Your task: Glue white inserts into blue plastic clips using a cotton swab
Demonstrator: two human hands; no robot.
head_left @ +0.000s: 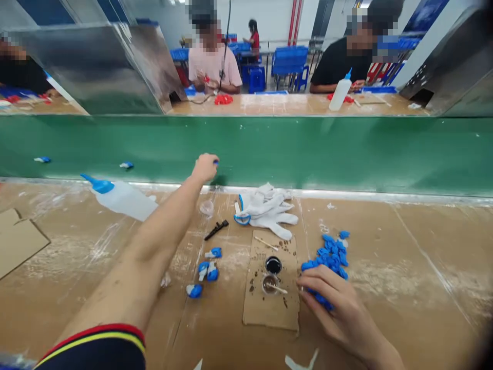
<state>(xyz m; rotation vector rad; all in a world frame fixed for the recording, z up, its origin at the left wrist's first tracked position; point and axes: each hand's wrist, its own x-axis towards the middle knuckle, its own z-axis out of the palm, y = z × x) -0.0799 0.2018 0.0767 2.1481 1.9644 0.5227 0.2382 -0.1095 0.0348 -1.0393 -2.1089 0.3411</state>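
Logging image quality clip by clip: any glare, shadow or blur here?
Head view throughout: pale sheen on the metal panel; soft shadows on the green strip, one beneath the left hand; dark, blurred right edge; pixel blocks over co-workers' heads.

Passable tabletop point(389, 257) right of the blue pieces point(330, 252); 2 cups point(273, 265) obstruct their left

The left hand point(205, 167) stretches forward, the right hand point(339, 303) half-curled.

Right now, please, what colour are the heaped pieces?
The heaped pieces are blue, clearest in the head view.
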